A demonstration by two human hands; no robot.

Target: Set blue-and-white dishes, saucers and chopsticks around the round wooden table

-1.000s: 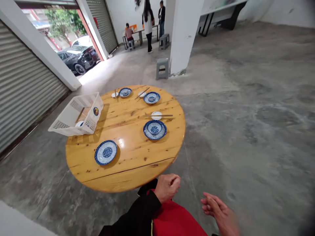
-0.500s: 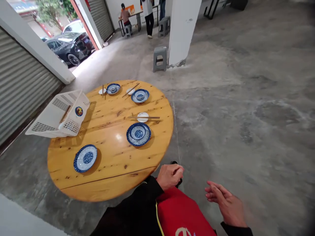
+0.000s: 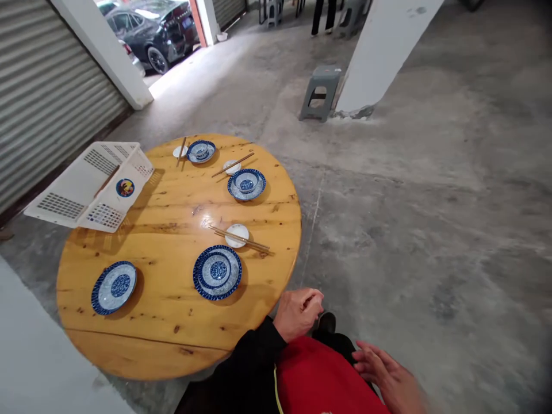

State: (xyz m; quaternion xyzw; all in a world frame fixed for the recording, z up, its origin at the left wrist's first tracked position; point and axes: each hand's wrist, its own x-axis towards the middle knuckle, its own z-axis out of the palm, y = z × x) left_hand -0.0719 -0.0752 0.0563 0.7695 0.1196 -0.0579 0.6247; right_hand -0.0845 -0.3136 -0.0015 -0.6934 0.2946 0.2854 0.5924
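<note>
My left hand (image 3: 298,313) is loosely curled by the table's near right edge, with nothing visible in its fingers. To the right, my right hand (image 3: 386,371) hangs open over the floor, fingers stretched out and slightly blurred. On the round wooden table (image 3: 172,201), the nearest setting has a blue-and-white plate with a bowl (image 3: 217,272) on it. Behind that lie a pair of chopsticks (image 3: 254,245) across a small white dish (image 3: 237,235). A blue-and-white plate (image 3: 114,287) sits alone at the left front. Two more settings with bowls (image 3: 246,183) stand farther back.
A white plastic basket (image 3: 103,190) with chopsticks (image 3: 106,181) inside stands at the table's left. Beyond are a grey stool (image 3: 320,92) and a white pillar (image 3: 383,57). A rolling shutter (image 3: 52,86) lines the left; a person's legs (image 3: 323,16) show at the back.
The view has turned downward and come nearer the table, so the plates sit lower and farther left. Both hands keep about the same pose; the right one is lower.
</note>
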